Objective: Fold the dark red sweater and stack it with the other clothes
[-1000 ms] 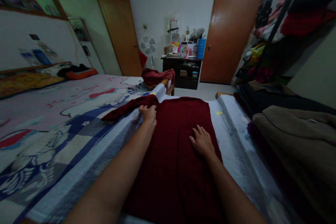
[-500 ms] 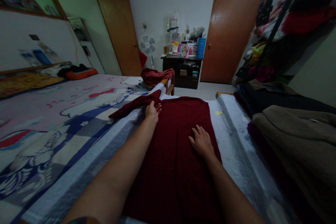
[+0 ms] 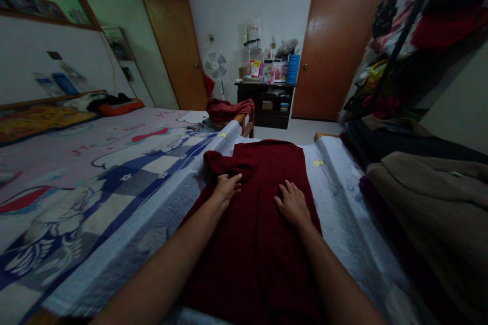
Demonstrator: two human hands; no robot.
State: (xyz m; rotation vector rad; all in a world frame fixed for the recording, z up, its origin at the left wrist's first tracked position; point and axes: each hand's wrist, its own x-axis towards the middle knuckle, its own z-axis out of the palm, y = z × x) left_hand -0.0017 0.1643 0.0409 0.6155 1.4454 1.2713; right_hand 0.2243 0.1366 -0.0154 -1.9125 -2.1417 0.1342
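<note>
A dark red long-sleeved top (image 3: 282, 254) lies spread lengthwise in front of me on a pale blue-grey bed cover (image 3: 339, 203). Its left sleeve (image 3: 232, 162) is bunched and folded partly across the body, near the far end. At the lower edge of that sleeve, my left hand (image 3: 227, 189) has its fingers closed on the cloth, thumb uppermost. My right hand (image 3: 294, 205) rests flat on the right half of the top, fingers spread and holding nothing. A long crease runs down the middle of the garment.
On the right is a stack of folded clothes (image 3: 430, 198). A patterned bed sheet (image 3: 125, 162) spreads to the left. Reddish cloth (image 3: 229, 110) hangs over a wooden bed end (image 3: 247, 124). Farther off stand a fan (image 3: 216, 66) and a dark cabinet (image 3: 267, 111).
My left hand has moved toward me, and the sleeve that stretched out to the left is now folded in over the top's body. My right hand has stayed in place.
</note>
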